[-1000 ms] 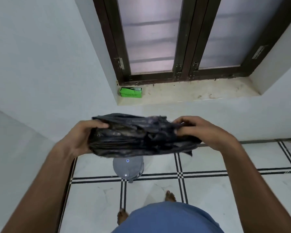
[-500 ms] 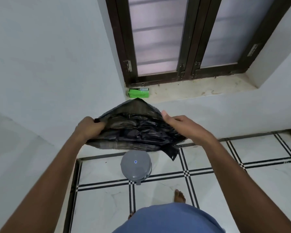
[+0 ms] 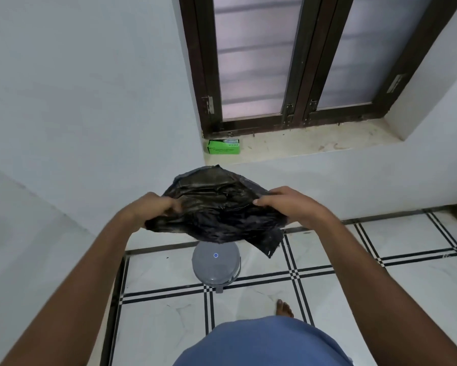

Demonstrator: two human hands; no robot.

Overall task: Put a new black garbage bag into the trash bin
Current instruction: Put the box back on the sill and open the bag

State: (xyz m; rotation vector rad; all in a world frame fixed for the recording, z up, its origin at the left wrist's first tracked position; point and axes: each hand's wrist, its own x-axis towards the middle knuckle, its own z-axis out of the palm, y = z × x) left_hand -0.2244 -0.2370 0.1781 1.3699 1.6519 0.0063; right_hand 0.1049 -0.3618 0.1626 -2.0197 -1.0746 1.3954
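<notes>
A crumpled, partly unfolded black garbage bag hangs in the air in front of me, held at both sides. My left hand grips its left edge, and my right hand pinches its right edge. One corner of the bag droops down at the lower right. Directly below the bag, on the tiled floor, stands a small round grey trash bin with its lid closed and a small blue dot on top. The bag covers the bin's far rim.
A green box lies on the stone window sill below a dark-framed window. White walls close in on the left and ahead. My bare foot stands just right of the bin on the white tiles with black lines.
The bag has spread from a folded bundle into a wider sheet with a corner hanging down. My hands have shifted along its edges, and more of the bin shows below.
</notes>
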